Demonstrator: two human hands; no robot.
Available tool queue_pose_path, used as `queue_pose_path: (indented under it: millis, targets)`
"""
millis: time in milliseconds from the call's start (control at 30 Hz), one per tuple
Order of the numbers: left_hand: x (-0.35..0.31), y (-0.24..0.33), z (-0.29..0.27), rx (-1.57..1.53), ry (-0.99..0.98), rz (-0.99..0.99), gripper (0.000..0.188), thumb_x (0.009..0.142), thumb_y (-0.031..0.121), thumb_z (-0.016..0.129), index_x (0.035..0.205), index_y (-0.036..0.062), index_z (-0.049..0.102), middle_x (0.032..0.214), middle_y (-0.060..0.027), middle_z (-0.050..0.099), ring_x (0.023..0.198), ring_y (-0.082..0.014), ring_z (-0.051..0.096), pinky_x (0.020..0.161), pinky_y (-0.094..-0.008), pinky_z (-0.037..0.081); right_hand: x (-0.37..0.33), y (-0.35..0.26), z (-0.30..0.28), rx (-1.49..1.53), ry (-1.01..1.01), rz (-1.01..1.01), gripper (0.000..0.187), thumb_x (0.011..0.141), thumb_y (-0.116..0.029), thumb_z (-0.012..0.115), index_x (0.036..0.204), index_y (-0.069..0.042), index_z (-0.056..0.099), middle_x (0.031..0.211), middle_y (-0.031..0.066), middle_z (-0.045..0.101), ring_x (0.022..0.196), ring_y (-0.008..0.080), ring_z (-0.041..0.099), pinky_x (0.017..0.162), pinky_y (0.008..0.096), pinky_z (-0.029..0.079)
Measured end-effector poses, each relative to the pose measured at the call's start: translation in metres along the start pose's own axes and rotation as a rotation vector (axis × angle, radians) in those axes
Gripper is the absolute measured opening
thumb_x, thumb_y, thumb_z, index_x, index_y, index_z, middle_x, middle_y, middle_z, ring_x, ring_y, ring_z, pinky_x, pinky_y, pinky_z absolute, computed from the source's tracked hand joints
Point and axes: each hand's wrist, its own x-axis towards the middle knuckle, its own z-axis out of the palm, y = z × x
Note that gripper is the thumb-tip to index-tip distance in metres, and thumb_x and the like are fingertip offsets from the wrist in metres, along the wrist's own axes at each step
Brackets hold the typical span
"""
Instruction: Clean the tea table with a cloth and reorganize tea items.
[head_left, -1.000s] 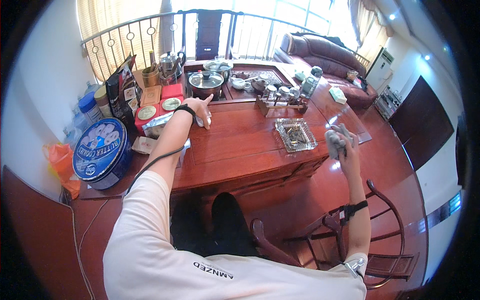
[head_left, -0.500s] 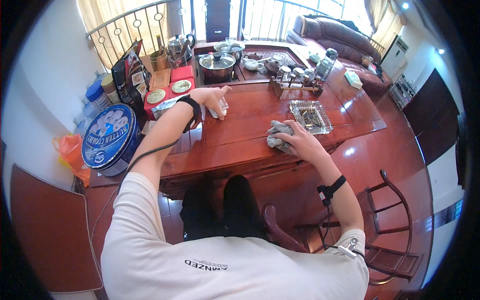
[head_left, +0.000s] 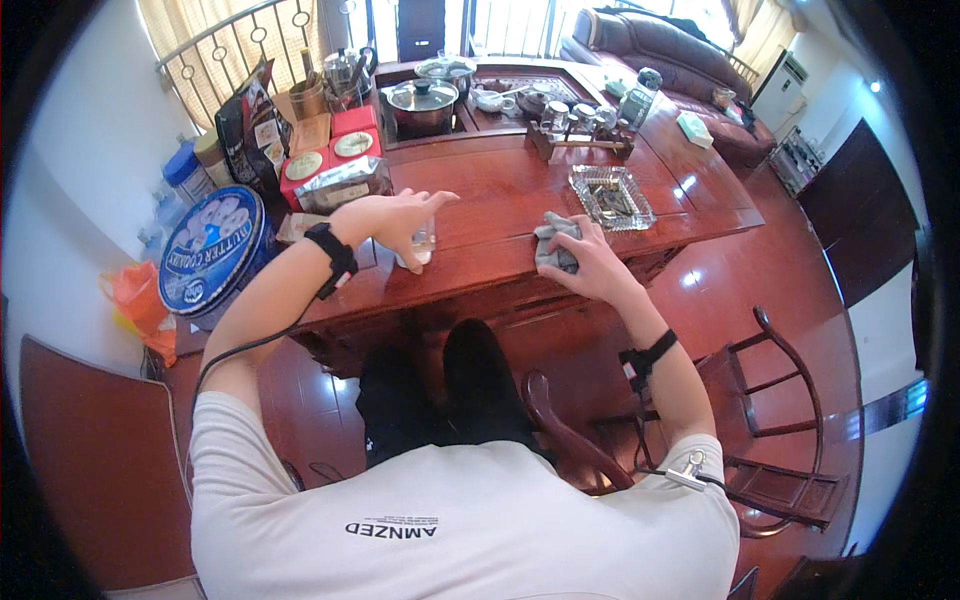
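Observation:
My left hand (head_left: 405,222) is above the left part of the red-brown wooden table (head_left: 480,200), its index finger stretched out. Thumb and lower fingers are around a small clear and whitish object (head_left: 425,243), partly hidden, whose kind I cannot make out. Near the table's front edge, my right hand (head_left: 590,265) grips a crumpled grey cloth (head_left: 553,243) resting on the wood. Just beyond that hand lies a square glass ashtray (head_left: 610,197) with butts in it. A silver packet (head_left: 345,184) is beyond my left wrist, against red tins (head_left: 305,168).
A round blue cookie tin (head_left: 215,250) stands at the table's left end. Toward the back are a lidded pot (head_left: 422,105), a wooden rack with glass cups (head_left: 580,145) and a tissue pack (head_left: 694,128). A wooden chair (head_left: 780,430) stands at right.
My left hand has come toward the table's front edge with the small clear object, uncovering the silver packet. My right hand and the cloth have shifted slightly nearer me. The whole view has tilted.

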Motion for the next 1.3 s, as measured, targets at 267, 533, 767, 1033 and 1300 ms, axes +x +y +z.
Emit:
queue_pose_path:
  millis: [267,533,767,1033,1300]
  targets:
    - [-0.059,-0.021,0.004,0.006,0.064,-0.157,0.118,0.053,0.029,0.088,0.147,0.0117,0.019,0.133,-0.0223,0.049,0.125,-0.0438,0.043,0.104,-0.0481,0.038,0.01,0.009,0.013,-0.04,0.006,0.051,0.025,0.087,-0.03,0.068,0.103,-0.011,0.062,0.119,0.0222,0.046,0.114,0.0444,0.048,0.097,0.0506,0.042]
    - [-0.097,-0.025,0.01,-0.056,0.001,-0.334,0.119,0.052,0.032,0.09,0.147,0.0182,0.02,0.133,-0.024,0.049,0.125,-0.0442,0.044,0.101,-0.0499,0.04,0.04,0.032,0.033,-0.171,-0.025,0.046,0.035,0.092,-0.036,0.061,0.119,-0.015,0.055,0.119,0.0261,0.041,0.1,0.049,0.049,0.088,0.0565,0.045]
    - [-0.097,-0.04,0.023,-0.048,0.01,-0.286,0.122,0.051,0.03,0.091,0.148,0.0145,0.019,0.133,-0.0255,0.046,0.126,-0.0436,0.042,0.106,-0.0481,0.036,0.103,0.052,0.056,-0.223,-0.03,0.045,0.039,0.094,-0.038,0.057,0.123,-0.014,0.052,0.122,0.0294,0.039,0.101,0.0535,0.048,0.086,0.0591,0.046]
    - [-0.11,-0.034,0.049,0.004,0.144,-0.377,0.128,0.057,0.031,0.09,0.152,0.0155,0.006,0.138,-0.0273,0.037,0.132,-0.0458,0.035,0.11,-0.0489,0.032,0.186,0.074,0.061,-0.28,-0.241,0.224,0.047,0.097,-0.045,0.05,0.133,-0.015,0.045,0.133,0.0319,0.033,0.112,0.0572,0.045,0.092,0.0586,0.046]
    - [-0.106,-0.036,0.039,-0.085,0.058,-0.458,0.136,0.059,0.035,0.09,0.153,0.0168,-0.007,0.139,-0.033,0.034,0.133,-0.0511,0.031,0.115,-0.0533,0.02,0.247,0.105,0.073,-0.292,-0.246,0.321,0.048,0.098,-0.044,0.046,0.138,-0.016,0.041,0.133,0.0359,0.035,0.113,0.0586,0.046,0.093,0.0567,0.045]
